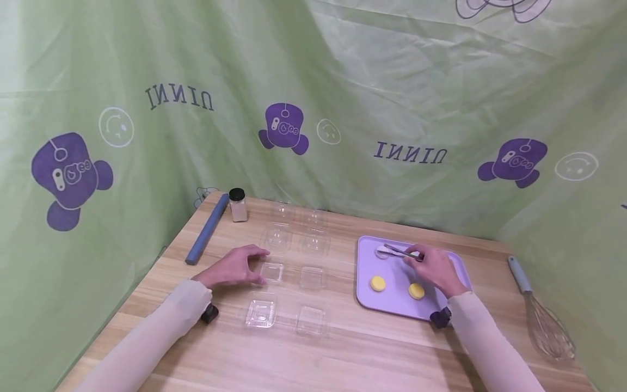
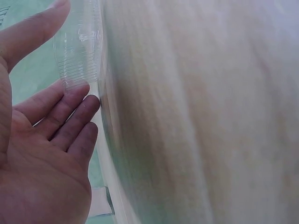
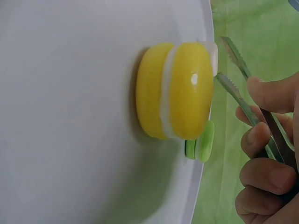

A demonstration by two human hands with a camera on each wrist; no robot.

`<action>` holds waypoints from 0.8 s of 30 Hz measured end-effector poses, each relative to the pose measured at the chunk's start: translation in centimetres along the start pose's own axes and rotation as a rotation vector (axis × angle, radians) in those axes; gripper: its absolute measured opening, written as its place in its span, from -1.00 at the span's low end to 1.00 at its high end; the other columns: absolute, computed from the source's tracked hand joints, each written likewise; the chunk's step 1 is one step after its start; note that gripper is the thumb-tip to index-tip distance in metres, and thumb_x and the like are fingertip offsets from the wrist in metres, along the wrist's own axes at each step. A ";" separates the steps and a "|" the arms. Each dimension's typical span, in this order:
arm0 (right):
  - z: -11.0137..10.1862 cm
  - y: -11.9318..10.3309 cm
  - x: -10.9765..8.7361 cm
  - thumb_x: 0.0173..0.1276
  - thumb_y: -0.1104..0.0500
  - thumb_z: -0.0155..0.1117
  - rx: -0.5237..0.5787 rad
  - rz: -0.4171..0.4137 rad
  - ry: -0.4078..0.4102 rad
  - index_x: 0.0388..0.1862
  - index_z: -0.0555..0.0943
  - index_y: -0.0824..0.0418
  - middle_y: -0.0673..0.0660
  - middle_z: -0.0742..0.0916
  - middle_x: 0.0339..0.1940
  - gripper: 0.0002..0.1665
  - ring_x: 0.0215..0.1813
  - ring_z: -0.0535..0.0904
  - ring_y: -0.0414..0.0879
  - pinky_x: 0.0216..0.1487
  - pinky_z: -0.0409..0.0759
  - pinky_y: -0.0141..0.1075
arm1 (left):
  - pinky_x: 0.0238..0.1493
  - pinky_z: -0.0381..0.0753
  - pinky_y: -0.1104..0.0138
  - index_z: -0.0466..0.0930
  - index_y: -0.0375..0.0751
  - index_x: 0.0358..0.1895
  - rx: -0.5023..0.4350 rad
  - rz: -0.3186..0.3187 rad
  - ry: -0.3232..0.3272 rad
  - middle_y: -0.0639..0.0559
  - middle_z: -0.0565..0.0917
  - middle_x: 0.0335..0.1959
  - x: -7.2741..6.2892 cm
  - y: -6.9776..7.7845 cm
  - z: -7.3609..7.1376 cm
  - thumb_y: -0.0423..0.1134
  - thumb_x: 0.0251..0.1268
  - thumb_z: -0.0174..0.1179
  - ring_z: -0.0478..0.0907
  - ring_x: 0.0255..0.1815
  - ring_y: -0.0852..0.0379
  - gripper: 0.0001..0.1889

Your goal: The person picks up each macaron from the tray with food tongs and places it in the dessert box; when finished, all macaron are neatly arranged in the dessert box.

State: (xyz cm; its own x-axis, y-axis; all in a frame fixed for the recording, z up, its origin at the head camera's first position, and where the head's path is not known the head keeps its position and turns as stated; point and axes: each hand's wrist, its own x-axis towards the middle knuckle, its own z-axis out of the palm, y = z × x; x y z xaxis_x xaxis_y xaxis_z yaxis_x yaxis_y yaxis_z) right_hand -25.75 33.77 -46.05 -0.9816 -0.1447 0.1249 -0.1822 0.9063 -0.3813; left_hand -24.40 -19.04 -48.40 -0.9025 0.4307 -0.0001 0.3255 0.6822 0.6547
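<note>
My left hand [image 1: 236, 267] spreads its thumb and fingers beside a clear plastic box [image 1: 272, 271]; in the left wrist view its fingertips come right at the ribbed wall of that box [image 2: 78, 65]. With my right hand [image 1: 435, 268] I hold metal tongs [image 3: 246, 88] over the lilac tray [image 1: 397, 306]. Their serrated arms stand apart, the tips close over a pale macaron [image 1: 381, 253]. Two yellow macarons [image 1: 377, 283] lie nearer me on the tray. A green macaron [image 3: 205, 141] shows behind the large yellow one in the right wrist view; in the head view my right hand mostly hides it.
More clear plastic boxes [image 1: 261, 314] and domed pieces [image 1: 276, 236] stand in two columns on the wooden table [image 1: 343, 354]. A blue rod [image 1: 208, 230] and black-lidded jar [image 1: 238, 206] are back left. A whisk [image 1: 541, 316] lies right; a green curtain [image 1: 343, 81] hangs behind.
</note>
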 end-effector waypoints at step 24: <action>0.6 -0.3 0.1 0.32 0.10 0.38 0.000 0.024 -0.032 -0.01 0.76 0.18 0.08 0.72 -0.46 -0.70 -0.47 0.44 -0.10 -0.47 0.34 -0.31 | 0.48 0.44 -0.10 0.54 -0.21 0.31 0.025 0.014 0.011 -0.11 0.65 0.23 -0.1 0.1 -0.1 0.03 -0.14 0.61 0.52 0.35 -0.16 -0.15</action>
State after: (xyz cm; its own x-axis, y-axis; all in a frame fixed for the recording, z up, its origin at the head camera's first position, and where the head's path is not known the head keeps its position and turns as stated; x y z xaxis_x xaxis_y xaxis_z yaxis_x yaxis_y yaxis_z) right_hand -25.83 33.27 -46.43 -0.9870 -0.1355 0.0865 -0.1585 0.9098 -0.3836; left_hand -24.30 -19.00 -48.27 -0.9007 0.4342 0.0176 0.3454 0.6907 0.6353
